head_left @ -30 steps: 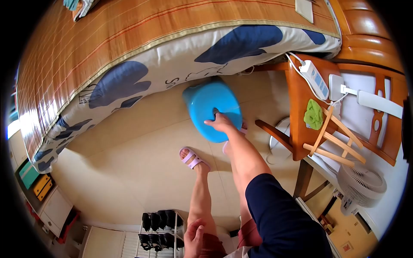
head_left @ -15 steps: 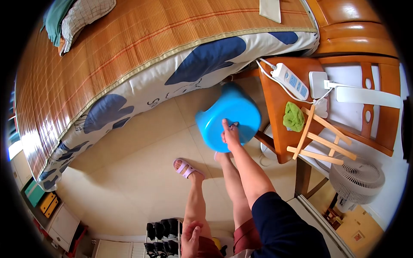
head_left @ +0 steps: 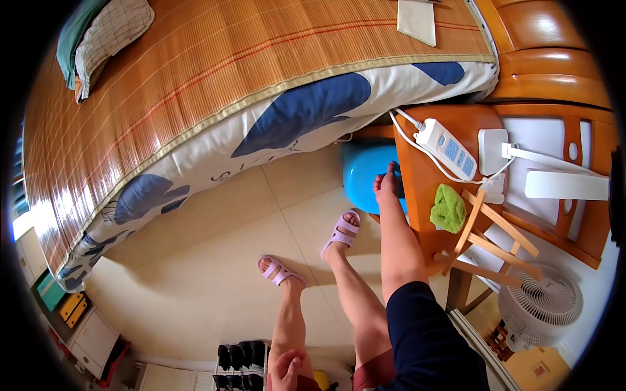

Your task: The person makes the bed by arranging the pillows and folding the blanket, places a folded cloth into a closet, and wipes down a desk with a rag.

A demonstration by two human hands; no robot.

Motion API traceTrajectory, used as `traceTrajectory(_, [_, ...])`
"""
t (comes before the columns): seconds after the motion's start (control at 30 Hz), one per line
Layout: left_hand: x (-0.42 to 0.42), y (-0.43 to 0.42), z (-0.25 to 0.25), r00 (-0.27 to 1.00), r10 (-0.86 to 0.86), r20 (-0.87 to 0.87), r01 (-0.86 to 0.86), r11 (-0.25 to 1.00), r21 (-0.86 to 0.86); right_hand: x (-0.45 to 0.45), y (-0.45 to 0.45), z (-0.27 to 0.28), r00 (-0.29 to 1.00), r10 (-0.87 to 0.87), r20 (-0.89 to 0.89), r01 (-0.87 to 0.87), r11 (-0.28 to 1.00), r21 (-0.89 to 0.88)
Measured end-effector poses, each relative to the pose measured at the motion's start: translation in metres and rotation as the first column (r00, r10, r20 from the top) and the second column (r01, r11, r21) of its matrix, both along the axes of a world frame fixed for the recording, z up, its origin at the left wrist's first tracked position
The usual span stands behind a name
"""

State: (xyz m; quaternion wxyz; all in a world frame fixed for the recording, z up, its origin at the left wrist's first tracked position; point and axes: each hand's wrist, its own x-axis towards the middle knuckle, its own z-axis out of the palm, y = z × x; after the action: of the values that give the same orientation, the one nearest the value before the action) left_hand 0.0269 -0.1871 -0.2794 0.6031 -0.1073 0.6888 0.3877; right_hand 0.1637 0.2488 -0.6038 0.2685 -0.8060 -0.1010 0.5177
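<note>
A blue plastic stool [head_left: 365,179] stands on the floor between the bed and the wooden chair, its right part hidden by the chair seat. My right hand [head_left: 389,184] is closed on the stool's top at the dark opening, thumb pointing up; some fingers are hidden. Low in the view, my left hand [head_left: 285,371] rests by my thigh with loosely bent fingers and nothing in it. On the wooden chair [head_left: 420,218], just right of my right forearm, lie a white power strip [head_left: 448,150] and a green cloth [head_left: 448,208].
The bed [head_left: 261,49] with a woven mat spans the top. A small wooden rack [head_left: 492,241] and a white fan [head_left: 541,303] are at the right. A shoe rack [head_left: 267,355] stands at the bottom, and cabinets [head_left: 94,339] at the lower left. My feet wear pink sandals [head_left: 280,270].
The blue stool and my right hand have moved right, and the stool is now partly behind the chair seat. My right foot is now fully visible. My left hand stays by my thigh.
</note>
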Motion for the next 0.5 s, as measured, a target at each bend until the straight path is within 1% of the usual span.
traceTrajectory(0.03, [0.0, 0.003, -0.002, 1.0, -0.001, -0.003, 0.001, 1.0, -0.002, 0.003, 0.003, -0.006, 0.997, 0.061, 0.043, -0.061, 0.998, 0.0])
traceTrajectory(0.07, [0.0, 0.006, -0.004, 1.0, 0.005, -0.011, -0.005, 1.0, -0.006, 0.006, 0.006, -0.012, 0.997, 0.06, 0.043, -0.06, 0.998, -0.002])
traceTrajectory(0.13, [-0.004, 0.017, -0.004, 1.0, 0.007, -0.024, -0.007, 1.0, -0.015, 0.005, 0.009, -0.015, 0.989, 0.029, 0.145, -0.025, 0.999, -0.028])
traceTrajectory(0.2, [-0.006, 0.028, -0.003, 0.995, 0.078, -0.056, -0.079, 0.997, -0.023, 0.007, 0.011, -0.021, 0.987, 0.028, 0.156, -0.022, 0.999, -0.038])
traceTrajectory(0.23, [-0.006, 0.028, -0.003, 0.995, 0.078, -0.058, -0.079, 0.997, -0.024, 0.009, 0.011, -0.026, 0.985, 0.028, 0.171, -0.021, 0.999, -0.044])
traceTrajectory(0.27, [-0.006, 0.028, -0.002, 0.994, 0.097, -0.054, -0.098, 0.995, -0.024, 0.01, 0.011, -0.03, 0.985, 0.028, 0.169, -0.021, 0.999, -0.043])
traceTrajectory(0.3, [-0.006, 0.028, -0.001, 0.992, 0.117, -0.049, -0.118, 0.993, -0.024, 0.01, 0.01, -0.031, 0.991, 0.021, 0.129, -0.018, 0.999, -0.029])
traceTrajectory(0.33, [-0.007, 0.027, 0.001, 0.992, 0.118, -0.049, -0.119, 0.993, -0.021, 0.011, 0.009, -0.031, 0.996, 0.015, 0.089, -0.014, 1.0, -0.014])
traceTrajectory(0.37, [-0.008, 0.027, 0.003, 0.994, 0.087, -0.058, -0.087, 0.996, 0.0, 0.008, 0.006, -0.032, 0.996, 0.015, 0.089, -0.014, 1.0, -0.01])
traceTrajectory(0.4, [-0.009, 0.026, 0.006, 0.996, 0.057, -0.066, -0.056, 0.998, 0.022, 0.003, 0.0, -0.035, 0.994, 0.037, 0.106, -0.046, 0.995, 0.084])
traceTrajectory(0.43, [-0.009, 0.026, 0.01, 0.996, 0.057, -0.063, -0.056, 0.998, 0.031, -0.008, -0.006, -0.024, 0.99, 0.057, 0.126, -0.079, 0.98, 0.181])
traceTrajectory(0.47, [-0.009, 0.027, 0.012, 0.996, 0.064, -0.062, -0.063, 0.998, 0.02, -0.016, -0.013, -0.009, 0.979, 0.122, 0.166, -0.162, 0.952, 0.26])
traceTrajectory(0.5, [-0.009, 0.027, 0.017, 0.996, 0.071, -0.061, -0.071, 0.997, 0.01, -0.014, -0.028, -0.027, 0.96, 0.185, 0.213, -0.244, 0.923, 0.299])
